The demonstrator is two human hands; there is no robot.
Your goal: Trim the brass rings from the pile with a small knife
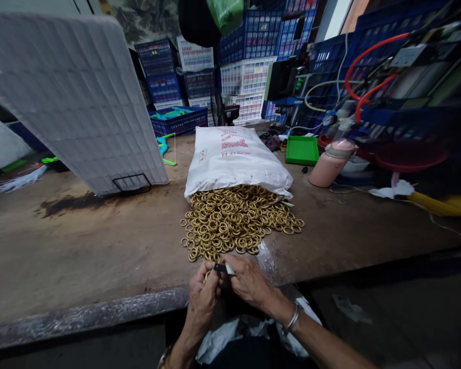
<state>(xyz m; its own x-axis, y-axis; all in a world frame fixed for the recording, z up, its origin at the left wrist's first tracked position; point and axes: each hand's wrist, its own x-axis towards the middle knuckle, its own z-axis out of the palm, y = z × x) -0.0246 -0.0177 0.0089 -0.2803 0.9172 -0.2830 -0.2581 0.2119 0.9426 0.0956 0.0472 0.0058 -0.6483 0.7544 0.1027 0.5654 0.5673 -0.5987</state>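
Observation:
My left hand (202,293) is closed on a brass-coloured ring (206,277), part of which shows between thumb and fingers. My right hand (252,283) grips a small knife (220,267) with a short dark blade and a pale handle. Its blade points left and reaches my left fingertips; whether it touches the ring I cannot tell. Both hands are close together at the table's front edge. Just beyond them spreads a heap of brass-coloured rings (230,220), spilling from the mouth of a white woven sack (238,164) that lies on its side.
A tall white ribbed panel (72,97) leans in a black wire stand (132,183) on the wooden table (111,251). To the right are a green tray (301,149), a pink bottle (330,166) and a machine with red hoses (372,56). Stacked crates (248,77) stand behind.

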